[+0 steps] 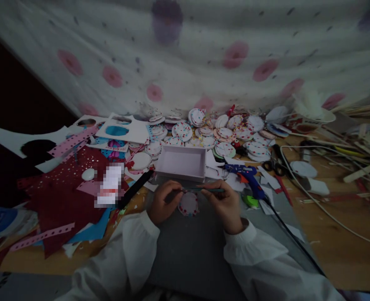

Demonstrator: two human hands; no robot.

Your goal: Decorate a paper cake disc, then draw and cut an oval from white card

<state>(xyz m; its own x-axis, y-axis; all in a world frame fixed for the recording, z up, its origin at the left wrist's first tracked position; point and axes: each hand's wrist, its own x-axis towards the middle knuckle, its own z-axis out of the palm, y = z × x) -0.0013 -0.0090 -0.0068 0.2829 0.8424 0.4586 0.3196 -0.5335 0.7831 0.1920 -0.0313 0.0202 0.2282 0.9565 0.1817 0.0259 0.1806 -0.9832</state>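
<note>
My left hand (pixel 163 201) and my right hand (pixel 223 205) are close together over a grey mat (pixel 191 251). Between them they hold a thin dark stick (pixel 200 190) that lies level across both sets of fingers. Just below the stick a white paper disc with red and blue dots on its rim (pixel 188 204) is held at the fingertips of my left hand. A shallow white cardboard box (pixel 181 162) stands open right behind my hands.
A heap of several dotted paper discs (pixel 210 133) lies behind the box. A blue glue gun (pixel 246 175) with a black cord lies at the right, scissors (pixel 275 163) beyond it. Dark red felt (pixel 59 196), punched paper strips and white card lie at the left. Wooden sticks (pixel 360 167) at far right.
</note>
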